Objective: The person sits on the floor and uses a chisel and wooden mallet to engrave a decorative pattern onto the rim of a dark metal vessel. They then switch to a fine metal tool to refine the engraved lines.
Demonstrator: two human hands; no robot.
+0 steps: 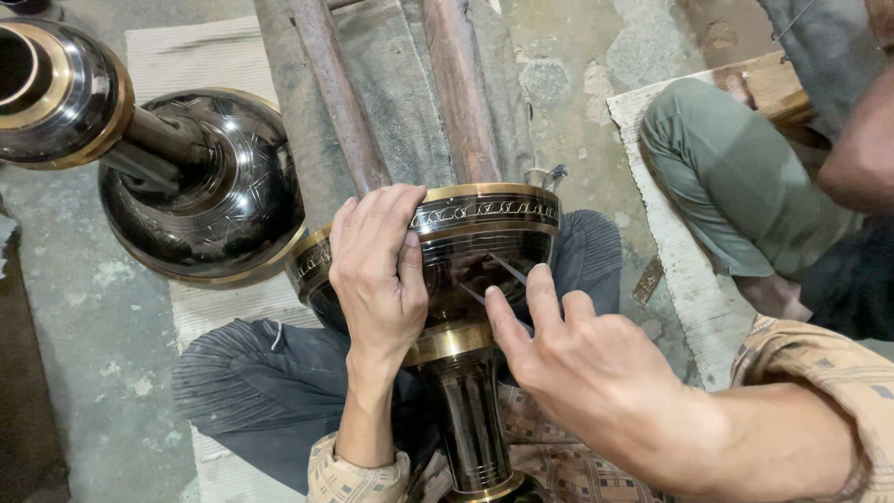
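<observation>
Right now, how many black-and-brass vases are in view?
2. One vase lies across the person's lap, with the left hand on its bowl and the right hand beside it. The second vase lies on the floor at upper left. Others may be out of frame.

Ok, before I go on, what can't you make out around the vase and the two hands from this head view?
- Vase base: cut off by the bottom edge.
- Thin tool in the right hand: only its tip shows; fingers hide the grip.
- Bowl's left side: covered by the left hand.
- Second vase: mouth cut off by the left edge.
- Seated person at right: mostly out of frame.
</observation>
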